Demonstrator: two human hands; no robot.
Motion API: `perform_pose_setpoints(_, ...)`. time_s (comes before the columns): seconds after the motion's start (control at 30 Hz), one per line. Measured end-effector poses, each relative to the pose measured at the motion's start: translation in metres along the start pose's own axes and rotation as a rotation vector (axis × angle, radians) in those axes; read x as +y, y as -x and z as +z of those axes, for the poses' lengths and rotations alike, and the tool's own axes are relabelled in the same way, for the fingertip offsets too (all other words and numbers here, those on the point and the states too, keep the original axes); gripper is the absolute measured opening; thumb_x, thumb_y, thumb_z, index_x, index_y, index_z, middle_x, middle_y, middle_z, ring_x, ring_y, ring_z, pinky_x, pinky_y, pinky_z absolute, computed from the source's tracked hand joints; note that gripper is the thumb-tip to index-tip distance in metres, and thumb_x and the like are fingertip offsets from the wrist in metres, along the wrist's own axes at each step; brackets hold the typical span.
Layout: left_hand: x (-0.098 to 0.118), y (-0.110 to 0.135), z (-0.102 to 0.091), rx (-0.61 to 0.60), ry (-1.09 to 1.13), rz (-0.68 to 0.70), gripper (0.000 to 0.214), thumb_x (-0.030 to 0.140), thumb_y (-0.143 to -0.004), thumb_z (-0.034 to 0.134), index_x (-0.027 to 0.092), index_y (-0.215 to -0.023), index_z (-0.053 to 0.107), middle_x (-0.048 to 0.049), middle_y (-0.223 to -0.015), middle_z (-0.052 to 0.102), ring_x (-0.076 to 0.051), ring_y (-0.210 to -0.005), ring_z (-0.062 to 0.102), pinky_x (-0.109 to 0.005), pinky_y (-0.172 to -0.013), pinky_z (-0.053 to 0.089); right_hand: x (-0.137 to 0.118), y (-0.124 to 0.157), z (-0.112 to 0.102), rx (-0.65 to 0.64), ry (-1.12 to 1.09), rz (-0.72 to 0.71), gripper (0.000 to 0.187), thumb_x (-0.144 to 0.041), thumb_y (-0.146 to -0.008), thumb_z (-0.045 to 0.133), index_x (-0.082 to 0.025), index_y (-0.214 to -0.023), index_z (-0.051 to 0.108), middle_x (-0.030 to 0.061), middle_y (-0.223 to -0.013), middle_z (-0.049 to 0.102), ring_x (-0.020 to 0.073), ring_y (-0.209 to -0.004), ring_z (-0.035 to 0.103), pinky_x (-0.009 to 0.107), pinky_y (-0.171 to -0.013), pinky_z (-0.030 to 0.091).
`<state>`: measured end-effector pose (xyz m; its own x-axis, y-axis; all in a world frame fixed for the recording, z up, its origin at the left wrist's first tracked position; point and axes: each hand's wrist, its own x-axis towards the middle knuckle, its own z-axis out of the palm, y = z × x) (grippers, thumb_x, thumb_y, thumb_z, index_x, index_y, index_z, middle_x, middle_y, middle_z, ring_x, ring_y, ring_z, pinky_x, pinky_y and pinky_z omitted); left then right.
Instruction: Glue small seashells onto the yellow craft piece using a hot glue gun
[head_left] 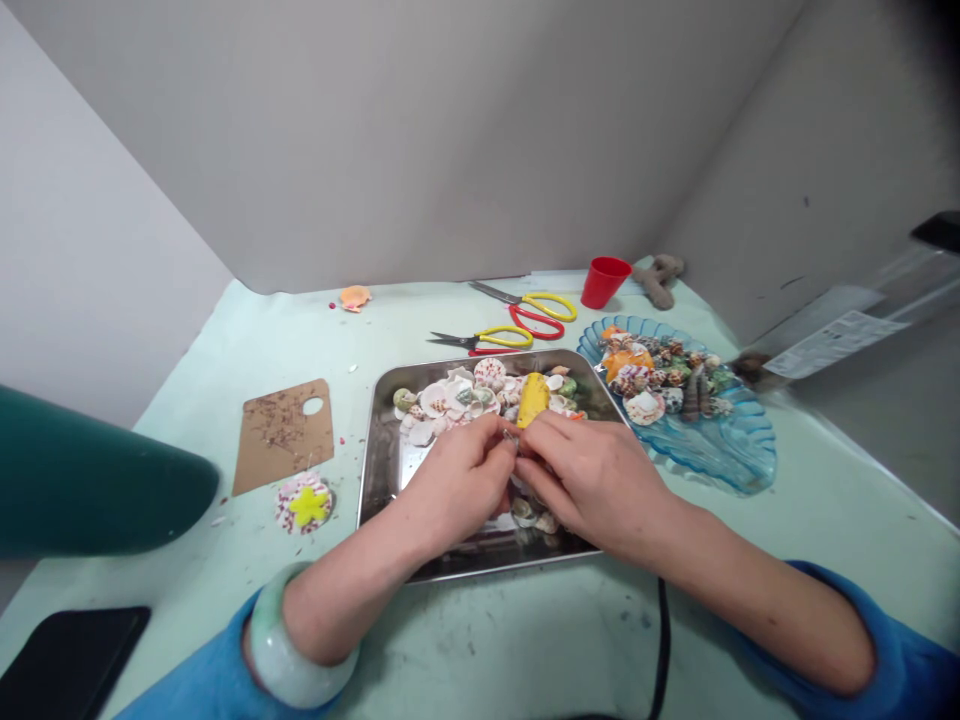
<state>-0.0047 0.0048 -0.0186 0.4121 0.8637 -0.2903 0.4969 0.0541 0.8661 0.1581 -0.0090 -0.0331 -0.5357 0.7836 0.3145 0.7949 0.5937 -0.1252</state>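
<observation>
My left hand (465, 475) and my right hand (592, 470) meet above a shiny metal tray (386, 480). Both are closed, with thumbs and fingertips pinched together around something small and greyish, mostly hidden by the fingers. Several seashells (457, 393) lie in the tray, white, speckled and green. Just beyond my right fingertips a yellow rounded piece (534, 398) sticks up; its lower end is hidden, and I cannot tell whether it is held or lies in the tray. More small shells show below my right hand.
A blue scalloped dish (739, 455) with shells stands right of the tray. Behind are yellow-and-red-handled scissors (551, 305) and a red cup (605, 283). To the left lie a brown board (285, 435), a shell with a yellow flower (307, 503), and a dark green cylinder (97, 475).
</observation>
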Motion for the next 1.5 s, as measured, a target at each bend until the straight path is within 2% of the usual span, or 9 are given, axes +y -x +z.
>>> perform_pose_setpoints(1.5, -0.0027, -0.0008, 0.0007, -0.005, -0.022, 0.020, 0.024, 0.033, -0.086, 0.039, 0.019, -0.097, 0.056, 0.0032, -0.052, 0.055, -0.014, -0.051, 0.052, -0.024, -0.052, 0.039, 0.0004, 0.0001, -0.0003, 0.003, 0.013, -0.011, 0.016, -0.022, -0.088, 0.045, -0.016, -0.077, 0.056, 0.0022, -0.071, 0.056, 0.0143, -0.060, 0.049, 0.027, -0.055, 0.028)
